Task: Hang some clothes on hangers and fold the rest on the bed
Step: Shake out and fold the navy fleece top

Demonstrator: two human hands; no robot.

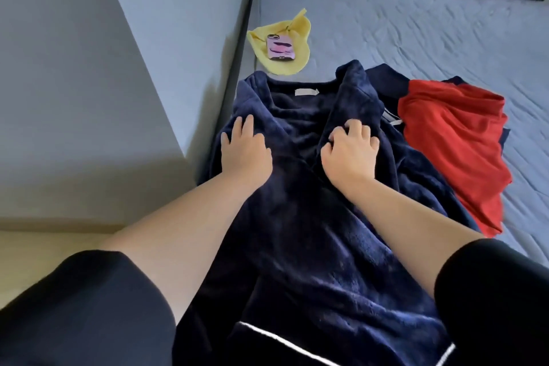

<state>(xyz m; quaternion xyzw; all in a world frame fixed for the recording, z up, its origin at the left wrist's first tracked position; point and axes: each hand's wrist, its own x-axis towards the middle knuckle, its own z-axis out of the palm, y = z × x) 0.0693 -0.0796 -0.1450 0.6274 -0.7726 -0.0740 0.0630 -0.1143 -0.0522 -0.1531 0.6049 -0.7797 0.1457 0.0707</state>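
Head view, the only one.

- Navy fleece robe (312, 217) lies front-up on the bed (416, 24), from frame centre down to the bottom edge, collar toward the top. White neck label (306, 92) shows inside the collar. White piping (282, 339) runs across the bottom end, which seems to go off the mattress edge.
- Left grip (246, 151): fingers straight, flat on the lapel left of centre. Pressing it, holding nothing.
- Right grip (350, 154): fingers curled, bunching the opposite lapel just right of centre.
- Red garment (454, 134) is right of centre, overlapping the robe's edge, with another dark item under it.
- Yellow cloth (285, 47) sits just above the collar, with a phone (280, 47) in a pink case on top.
- No hanger in frame.

Handling, my read:
- Thick plush: soft, floppy, no stiffness, probably heavy for a garment. The pile looks grippy, not slick.
- It will sag and drag if lifted from one point.
- Take hold at both shoulders either side of the label, or close the lapels and work from the shoulder lines.
- The overhanging end could pull the rest off the bed.
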